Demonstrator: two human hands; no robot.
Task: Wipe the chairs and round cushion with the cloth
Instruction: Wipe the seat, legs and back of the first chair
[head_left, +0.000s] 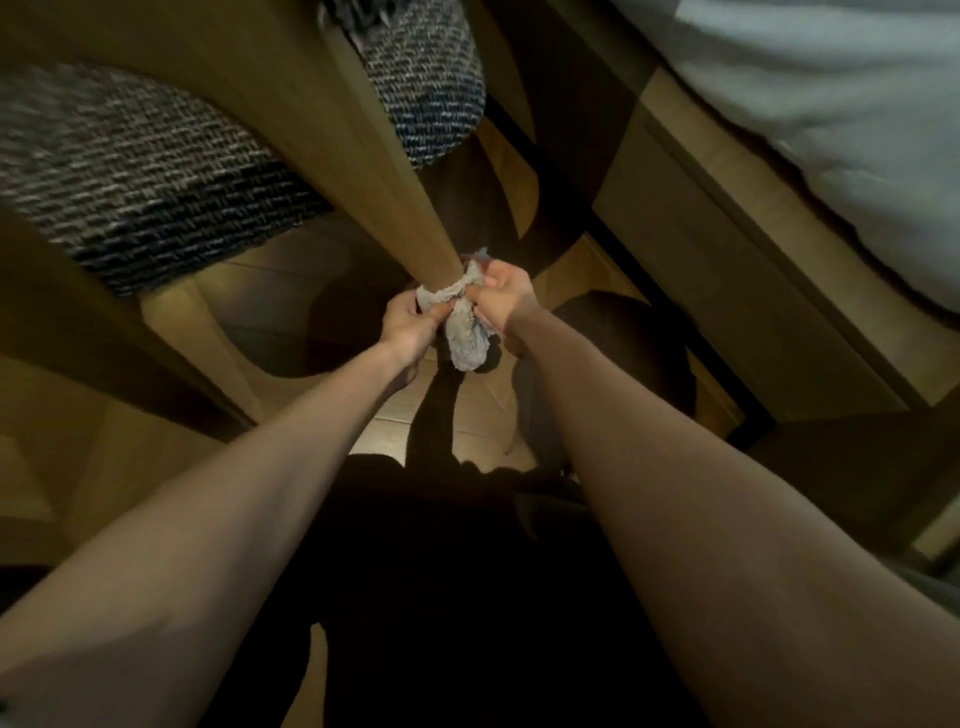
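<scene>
A pale grey cloth (464, 327) is wrapped round the lower end of a light wooden chair leg (395, 176) in the middle of the head view. My left hand (408, 327) grips the cloth from the left and my right hand (501, 299) grips it from the right, both with curled fingers. A loose tail of cloth hangs below between the hands. Two woven grey-and-black seat pads show: a large one (135, 182) at the left and a second (431, 78) at the top centre.
A white bedsheet (831, 130) over a wooden bed frame (727, 270) fills the upper right. A dark rounded object (623, 364) sits on the wooden floor just right of my right forearm. More wooden chair legs (197, 332) stand at the left.
</scene>
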